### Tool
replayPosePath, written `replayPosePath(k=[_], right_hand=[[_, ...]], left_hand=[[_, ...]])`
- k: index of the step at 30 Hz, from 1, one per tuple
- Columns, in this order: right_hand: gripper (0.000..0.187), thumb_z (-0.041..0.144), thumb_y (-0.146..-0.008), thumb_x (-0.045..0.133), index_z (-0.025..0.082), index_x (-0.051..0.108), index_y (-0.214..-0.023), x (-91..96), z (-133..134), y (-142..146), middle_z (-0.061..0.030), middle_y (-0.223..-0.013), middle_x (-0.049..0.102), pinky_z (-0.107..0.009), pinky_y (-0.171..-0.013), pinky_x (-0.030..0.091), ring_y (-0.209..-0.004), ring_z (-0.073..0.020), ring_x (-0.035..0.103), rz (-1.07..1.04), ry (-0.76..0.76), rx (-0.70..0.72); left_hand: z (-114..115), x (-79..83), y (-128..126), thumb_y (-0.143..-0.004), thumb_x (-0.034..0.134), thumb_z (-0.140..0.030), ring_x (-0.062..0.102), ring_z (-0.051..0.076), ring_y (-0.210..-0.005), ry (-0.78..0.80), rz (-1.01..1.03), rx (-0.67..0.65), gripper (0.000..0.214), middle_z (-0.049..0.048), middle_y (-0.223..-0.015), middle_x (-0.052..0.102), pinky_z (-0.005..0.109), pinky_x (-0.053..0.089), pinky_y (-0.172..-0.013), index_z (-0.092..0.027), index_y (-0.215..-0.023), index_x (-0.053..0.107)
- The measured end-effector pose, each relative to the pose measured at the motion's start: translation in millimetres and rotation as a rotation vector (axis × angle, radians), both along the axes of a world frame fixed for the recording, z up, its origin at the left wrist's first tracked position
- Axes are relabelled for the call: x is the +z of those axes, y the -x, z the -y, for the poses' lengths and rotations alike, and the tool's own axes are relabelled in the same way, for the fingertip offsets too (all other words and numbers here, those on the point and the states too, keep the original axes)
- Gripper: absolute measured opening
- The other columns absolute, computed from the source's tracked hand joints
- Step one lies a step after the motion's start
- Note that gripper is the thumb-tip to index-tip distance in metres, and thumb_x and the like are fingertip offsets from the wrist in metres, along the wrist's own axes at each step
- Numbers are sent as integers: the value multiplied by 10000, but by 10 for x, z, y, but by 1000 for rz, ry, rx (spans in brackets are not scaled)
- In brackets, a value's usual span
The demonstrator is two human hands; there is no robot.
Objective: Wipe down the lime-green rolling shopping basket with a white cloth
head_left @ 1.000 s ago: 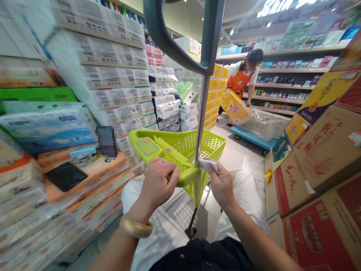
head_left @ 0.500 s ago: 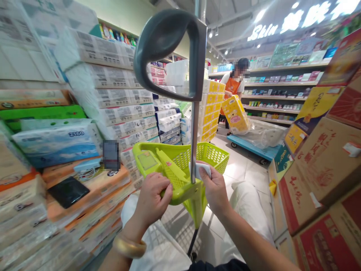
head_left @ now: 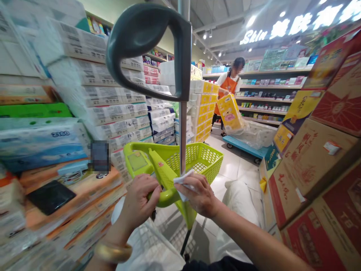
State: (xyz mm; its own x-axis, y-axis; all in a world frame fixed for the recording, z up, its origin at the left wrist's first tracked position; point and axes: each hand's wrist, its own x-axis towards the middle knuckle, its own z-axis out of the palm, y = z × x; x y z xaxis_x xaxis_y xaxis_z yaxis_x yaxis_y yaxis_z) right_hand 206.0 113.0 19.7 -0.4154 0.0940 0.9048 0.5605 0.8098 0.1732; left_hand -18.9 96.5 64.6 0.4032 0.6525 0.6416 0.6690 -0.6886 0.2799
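Between my knees stands a lime-green shopping basket cart (head_left: 166,162) with a metal pole (head_left: 182,131) rising from its near end. A dark grey loop handle (head_left: 184,60) tops the visible part of the pole. My left hand (head_left: 142,197) is closed around the cart's green rim handle. My right hand (head_left: 201,194) presses a folded white cloth or tissue (head_left: 183,184) against the base of the pole, where it meets the green rim. The cloth covers part of that joint. Inside, the basket's slotted floor shows.
Stacked tissue packs (head_left: 113,90) rise on my left, with a black tablet-like slab (head_left: 50,195) on the lower ones. Cardboard cartons (head_left: 313,158) line my right. Ahead, a person in an orange apron (head_left: 228,84) holds a yellow pack (head_left: 229,113) beside a blue trolley (head_left: 248,147).
My right hand has moved left with the white cloth, from beside the pole to across its base. My left hand keeps its grip. The view has shifted slightly to the right.
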Motion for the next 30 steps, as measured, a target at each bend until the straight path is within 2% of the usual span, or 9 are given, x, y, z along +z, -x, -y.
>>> replayPosePath(k=[4, 7, 10, 13, 15, 17, 20, 23, 30], right_hand=[[388, 178, -934, 592, 283, 613, -1307, 275, -171, -118, -35, -1072, 678, -315, -1015, 440, -1127, -190, 556, 119, -105, -19], [401, 195, -933, 601, 321, 601, -1315, 494, -251, -151, -30, -1074, 673, -324, -1011, 429, -1133, -192, 555, 93, -115, -76], [372, 226, -947, 578, 303, 605, -1310, 482, -225, -142, -39, -1098, 671, -335, -1010, 421, -1139, -199, 544, 148, -93, -94], [298, 218, -969, 526, 230, 651, -1239, 369, -161, -148, -42, -1080, 685, -312, -1003, 416, -1107, -180, 550, 316, -121, 6], [274, 181, -976, 495, 189, 674, -1183, 398, -150, -175, -37, -1053, 698, -293, -1004, 407, -1085, -160, 559, 416, -155, 52], [273, 162, -981, 475, 181, 677, -1163, 581, -172, -208, -30, -1044, 708, -290, -1010, 396, -1082, -149, 565, 461, -201, 50], [289, 154, -983, 470, 213, 659, -1195, 1050, -222, -233, -19, -1075, 714, -296, -1029, 379, -1121, -148, 561, 420, -297, -8], [299, 137, -965, 510, 163, 635, -1235, 1413, -229, -218, -63, -1192, 695, -324, -1075, 366, -1232, -175, 523, 351, -339, -55], [278, 165, -979, 457, 154, 682, -1143, 1431, -195, -215, -41, -1263, 686, -349, -1123, 388, -1247, -169, 559, 781, -429, 30]], left_hand=[[-15, -5, 5, -945, 357, -258, 509, 166, -648, 7, 13, -4, 409, 1, -603, 601, 327, 396, -736, -206, -606, 581], [-31, -20, 16, -943, 366, -261, 510, 167, -657, 12, 13, -15, 404, -1, -607, 601, 330, 395, -749, -205, -608, 584], [-42, -30, 25, -941, 376, -252, 508, 164, -656, -7, 21, -21, 400, -4, -601, 590, 325, 386, -740, -200, -599, 578], [-46, -36, 34, -940, 370, -233, 509, 158, -653, -33, 35, -20, 395, -7, -605, 591, 323, 380, -742, -197, -608, 579], [-45, -42, 42, -945, 365, -238, 498, 154, -645, -29, 33, -20, 399, -8, -602, 583, 323, 377, -742, -197, -608, 575], [-45, -49, 51, -951, 356, -253, 488, 154, -641, -15, 29, -23, 413, -7, -589, 565, 322, 376, -736, -199, -592, 553], [-48, -58, 57, -955, 343, -265, 482, 157, -642, -1, 29, -21, 425, -1, -579, 551, 321, 376, -723, -201, -575, 524], [-48, -60, 56, -946, 334, -243, 472, 158, -634, -5, 36, -5, 418, 1, -572, 540, 324, 374, -719, -202, -572, 515], [-52, -63, 73, -959, 331, -242, 461, 154, -632, -51, 33, -21, 400, -3, -591, 528, 316, 364, -693, -200, -587, 474]])
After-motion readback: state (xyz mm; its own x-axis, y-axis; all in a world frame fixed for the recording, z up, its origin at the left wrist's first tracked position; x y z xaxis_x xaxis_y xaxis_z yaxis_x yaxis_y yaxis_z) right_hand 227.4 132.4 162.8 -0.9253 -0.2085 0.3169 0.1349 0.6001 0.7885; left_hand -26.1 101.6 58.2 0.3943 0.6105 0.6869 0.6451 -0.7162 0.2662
